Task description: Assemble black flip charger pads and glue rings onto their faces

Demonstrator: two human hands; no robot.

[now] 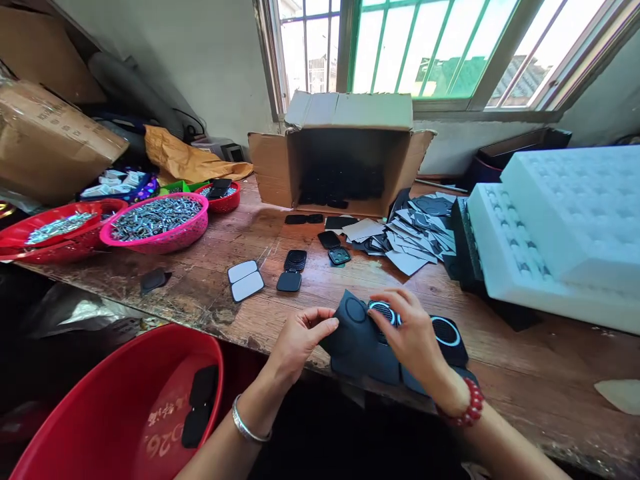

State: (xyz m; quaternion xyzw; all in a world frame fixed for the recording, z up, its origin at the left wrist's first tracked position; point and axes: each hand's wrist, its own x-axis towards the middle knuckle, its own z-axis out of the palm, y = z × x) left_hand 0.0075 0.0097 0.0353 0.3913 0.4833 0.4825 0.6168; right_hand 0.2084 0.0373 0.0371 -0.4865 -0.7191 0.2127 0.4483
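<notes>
My left hand (305, 340) pinches a thin dark sheet (345, 337) by its left edge, between thumb and forefinger. A round outline marks the upper part of this sheet. At the sheet's right edge, the thumb and fingers of my right hand (413, 330) are drawn together. Behind those fingers lies a black ribbed piece with a pale ring (383, 312), partly covered by the hand. Right of it lies another black ringed piece (447, 333). Both rest along the table's front edge, above flat dark panels (365, 370) that the sheet partly hides.
An opened cardboard box (270, 167) faces me, black pieces inside. Beside it are piled sheets (420, 230) and white foam trays (575, 220). Hinged square cases (290, 281) and a white-faced one (246, 280) lie mid-table. A pink basket (203, 227) holds metal parts; a red tub (115, 380) stands below left.
</notes>
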